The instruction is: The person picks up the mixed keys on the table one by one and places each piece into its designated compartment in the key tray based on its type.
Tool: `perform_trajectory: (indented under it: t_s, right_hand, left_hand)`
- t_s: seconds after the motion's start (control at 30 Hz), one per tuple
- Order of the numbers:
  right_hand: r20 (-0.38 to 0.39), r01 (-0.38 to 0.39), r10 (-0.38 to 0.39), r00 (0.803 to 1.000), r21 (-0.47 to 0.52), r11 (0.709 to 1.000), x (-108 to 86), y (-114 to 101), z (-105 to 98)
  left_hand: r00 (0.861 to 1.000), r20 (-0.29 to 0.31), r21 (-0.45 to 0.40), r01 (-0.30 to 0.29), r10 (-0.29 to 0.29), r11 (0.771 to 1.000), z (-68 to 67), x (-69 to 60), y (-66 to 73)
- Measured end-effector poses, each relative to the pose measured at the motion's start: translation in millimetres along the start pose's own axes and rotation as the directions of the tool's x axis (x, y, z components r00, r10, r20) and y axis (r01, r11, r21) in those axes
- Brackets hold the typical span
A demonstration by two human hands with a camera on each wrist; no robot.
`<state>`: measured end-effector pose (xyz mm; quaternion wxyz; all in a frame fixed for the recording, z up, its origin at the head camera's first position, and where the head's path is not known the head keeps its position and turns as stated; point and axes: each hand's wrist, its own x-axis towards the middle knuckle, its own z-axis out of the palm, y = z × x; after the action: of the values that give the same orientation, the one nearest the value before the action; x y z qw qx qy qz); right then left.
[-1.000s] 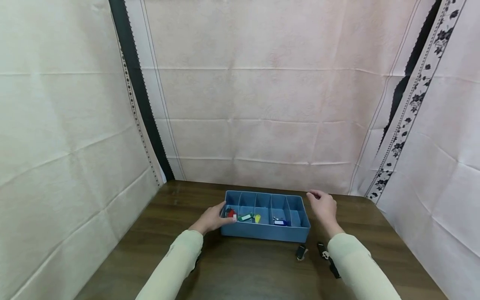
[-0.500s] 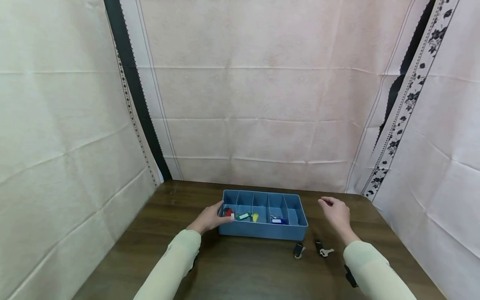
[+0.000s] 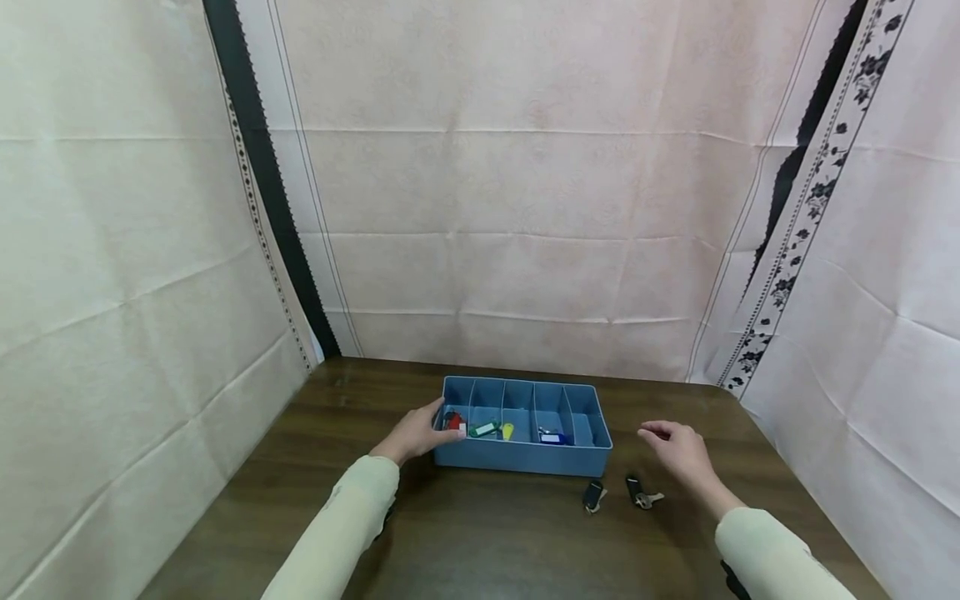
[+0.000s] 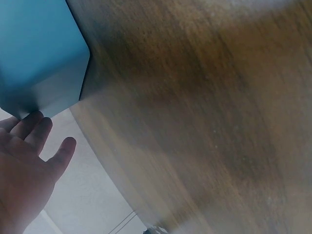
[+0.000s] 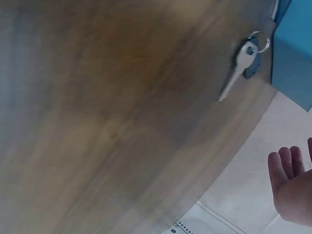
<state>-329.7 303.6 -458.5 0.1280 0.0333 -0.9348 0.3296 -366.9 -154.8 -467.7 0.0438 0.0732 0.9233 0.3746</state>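
A blue box (image 3: 525,456) with a row of compartments stands on the table. My left hand (image 3: 416,432) holds its left end, the thumb at the front corner and the fingers against the outer end wall. To the right of the box, my right hand (image 3: 678,450) hovers over the table with loosely bent fingers and nothing visible in them. Nearest to it lies a key (image 3: 647,500) on a ring with a black tag (image 3: 633,485). A second key with a black tag (image 3: 593,493) lies close to the box's front right corner.
Inside the box lie a red tag (image 3: 455,422), a green tag (image 3: 485,429), a yellow tag (image 3: 507,431) and a blue tag (image 3: 552,437). The rightmost compartment (image 3: 589,429) shows no tag. Fabric hangs (image 3: 525,250) behind the wooden table (image 3: 480,533).
My right hand has moved away from the box's right end, rightward and then nearer to me. Its sleeve no longer covers the right-hand key. The left hand keeps its place at the box.
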Motion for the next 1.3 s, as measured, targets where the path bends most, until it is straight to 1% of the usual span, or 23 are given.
perform_trajectory:
  t_s: [0.33,0.47,0.53,0.63,0.7,0.83,0.97,1.0,1.07,1.2,1.3]
  right_hand:
    - [0.084,0.074,-0.074,0.994,0.012,0.997,-18.5,26.2,-5.5]
    - [0.130,0.073,-0.076,0.989,0.029,0.997,-26.3,33.4,-5.9]
    - [0.160,0.067,-0.075,0.984,0.056,0.996,-30.0,35.7,-5.1]
    - [0.202,0.076,-0.095,0.975,0.104,0.992,-33.8,37.4,-3.0]
    - [0.224,0.103,-0.129,0.966,0.122,0.987,-35.0,38.0,-1.4]
    - [0.252,0.163,-0.187,0.949,0.113,0.980,-35.5,39.8,1.6]
    - [0.273,0.177,-0.200,0.941,0.105,0.978,-36.9,42.7,4.1]
    - [0.279,0.193,-0.216,0.936,0.108,0.975,-37.4,43.6,4.7]
    - [0.284,0.209,-0.234,0.930,0.116,0.971,-38.6,45.4,6.1]
    - [0.281,0.288,-0.312,0.908,0.122,0.950,-40.5,49.0,9.4]
    - [0.281,0.314,-0.335,0.899,0.117,0.942,-41.3,50.1,11.8]
  left_hand:
    - [1.000,-0.004,0.009,0.006,-0.006,1.000,1.4,-0.7,1.8]
    - [1.000,-0.001,0.010,0.009,-0.009,1.000,2.2,-1.7,2.7]
    - [1.000,0.001,0.013,0.009,-0.009,1.000,2.6,-1.4,2.1]
    - [1.000,0.000,0.011,0.011,-0.011,1.000,2.4,-1.5,2.1]
    - [1.000,0.000,0.014,0.008,-0.008,1.000,2.3,-0.8,1.4]
    - [1.000,-0.005,0.013,0.005,-0.005,1.000,1.2,-0.7,1.1]
    - [1.000,-0.004,0.012,0.003,-0.003,1.000,0.9,-0.6,0.1]
    - [1.000,-0.004,0.013,0.003,-0.003,1.000,0.8,-0.6,-0.1]
    - [1.000,-0.002,0.011,0.005,-0.005,1.000,0.7,-0.8,-0.2]
    - [1.000,0.000,0.003,0.012,-0.012,1.000,0.0,-2.0,0.8]
    - [1.000,0.001,0.000,0.015,-0.015,1.000,-0.2,-2.4,1.8]
